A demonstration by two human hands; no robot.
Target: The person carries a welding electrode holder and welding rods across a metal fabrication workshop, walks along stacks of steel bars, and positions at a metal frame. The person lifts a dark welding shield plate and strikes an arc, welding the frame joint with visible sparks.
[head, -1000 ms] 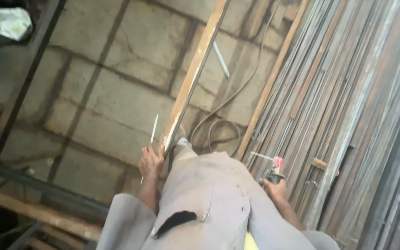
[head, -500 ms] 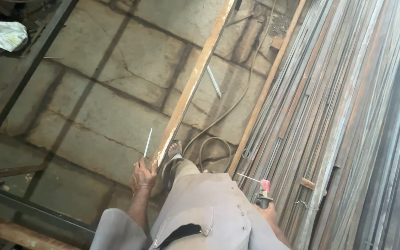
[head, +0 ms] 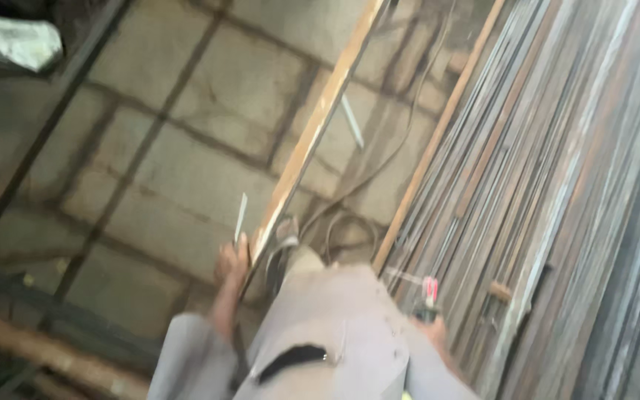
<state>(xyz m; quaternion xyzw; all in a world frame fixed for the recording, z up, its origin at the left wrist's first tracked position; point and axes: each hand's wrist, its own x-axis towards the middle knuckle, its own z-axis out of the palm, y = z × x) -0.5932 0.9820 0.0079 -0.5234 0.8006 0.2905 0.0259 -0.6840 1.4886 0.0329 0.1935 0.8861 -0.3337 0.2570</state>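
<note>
Only one view here, the head cam looking straight down, and it's pretty motion-blurred. The left hand is closed around a thin pale rod, straight and stiff-looking, that sticks up out of the fist just beside a long wooden strip. That strip is a flat, light tan batten running diagonally up across the frame. The right hand is wrapped around a small dark tool with a red top; a thin wire-like bit pokes out to its left, too blurry to tell more. Both fists look fully closed on what they hold.

Below the hands are grey trouser legs, soft cloth with a dark pocket slit, and a worn shoe at the foot of the strip. The floor is rough concrete slabs with dark joints. On the right, a big stack of long metal bars, rusty brown and grey, lies packed side by side. A dark cable loops on the floor near the shoe.
</note>
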